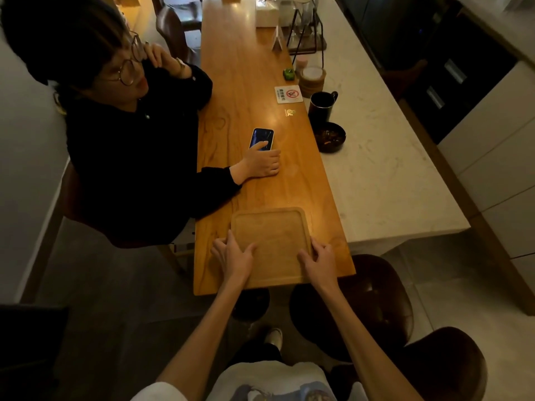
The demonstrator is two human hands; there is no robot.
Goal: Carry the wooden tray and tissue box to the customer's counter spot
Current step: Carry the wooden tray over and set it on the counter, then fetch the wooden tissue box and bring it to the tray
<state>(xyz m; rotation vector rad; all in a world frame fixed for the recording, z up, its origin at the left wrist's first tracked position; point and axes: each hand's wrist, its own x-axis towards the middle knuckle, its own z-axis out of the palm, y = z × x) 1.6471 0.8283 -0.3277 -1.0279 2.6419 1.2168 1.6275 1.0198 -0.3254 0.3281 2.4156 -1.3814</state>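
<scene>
Pale square wooden tray (270, 230) lying flat at the near end of the long orange-brown wooden desk (246, 82); left hand (234, 253) and right hand (318, 256) spread wide on its near corners, neither grip closed; white tissue box (266, 13) at the far end, well apart.

A long wooden counter (231, 82) runs beside a pale marble top (376, 157). On the wood lie a wooden tray (272, 227) at the near end, a phone (261, 139), a small sign card (288, 94) and, far off, a tissue box (267, 13). A black mug (320, 107) and dark bowl (330, 136) stand at the seam.
</scene>
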